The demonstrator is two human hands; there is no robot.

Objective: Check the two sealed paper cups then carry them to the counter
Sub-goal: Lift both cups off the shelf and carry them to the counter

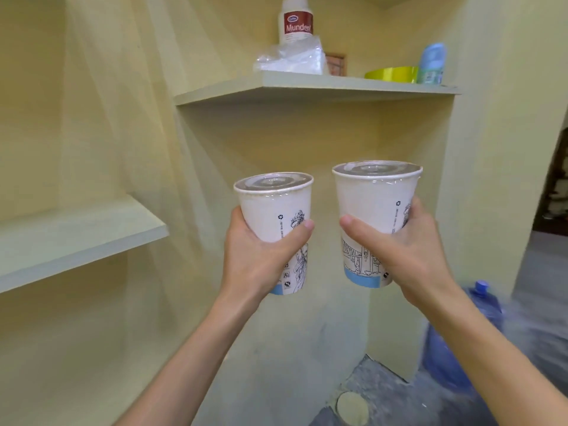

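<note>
I hold two white paper cups upright in front of me, both sealed with clear plastic film on top and printed with black line drawings and a blue band at the base. My left hand grips the left cup around its lower half. My right hand grips the right cup, which sits slightly higher and closer. The cups are apart, with a gap between them.
A high shelf ahead carries a white jar with a red label, crumpled plastic, a yellow-green bowl and a blue bottle. A lower shelf juts out at left. A blue water jug stands on the floor at right.
</note>
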